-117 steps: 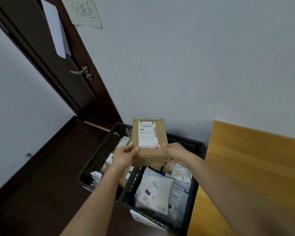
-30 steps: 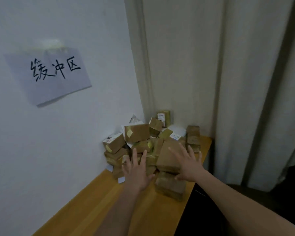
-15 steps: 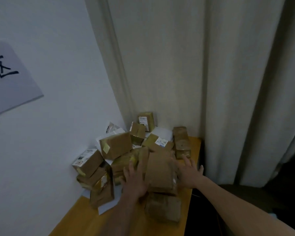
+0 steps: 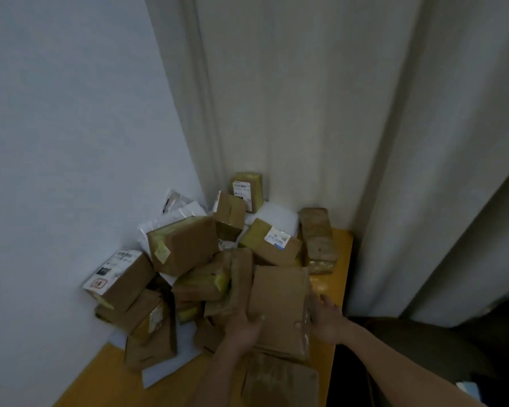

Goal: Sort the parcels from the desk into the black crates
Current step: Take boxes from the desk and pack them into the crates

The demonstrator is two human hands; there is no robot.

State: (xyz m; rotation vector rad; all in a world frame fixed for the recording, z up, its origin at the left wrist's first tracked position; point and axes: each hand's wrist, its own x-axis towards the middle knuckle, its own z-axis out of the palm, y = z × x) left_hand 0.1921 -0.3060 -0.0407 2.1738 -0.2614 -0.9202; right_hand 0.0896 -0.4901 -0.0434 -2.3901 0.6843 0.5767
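- Left hand grips the near-left edge of a flat brown parcel; thumb on top face, fingers hidden under it.
- Right hand is at the parcel's right edge, fingers loosely spread, touching the side; a thumb tip shows on the top face near the right edge. Looks like a two-hand hold, the right one not fully closed.
- Parcel sits at the near front of the pile, partly on top of another box just below it, toward the worktop's right side.
- Key relation: parcel's long axis runs away from the person, roughly in line with the forearms; hands flank its near end, one per long edge. Both equally near; left has the firmer hold.
- Judgement: step in hand is the pick-up from the pile; the lift looks barely begun, parcel tilted slightly, far end resting against the pile.
- Next move likely calls for pulling toward the body and up, so the far end clears neighbouring boxes.
- Risk: loosely stacked boxes at the left could slide when this one comes away.
- Worktop is wood, in the corner by wall and curtain.
- No crates in view; many parcels remain, so the task looks far from done.
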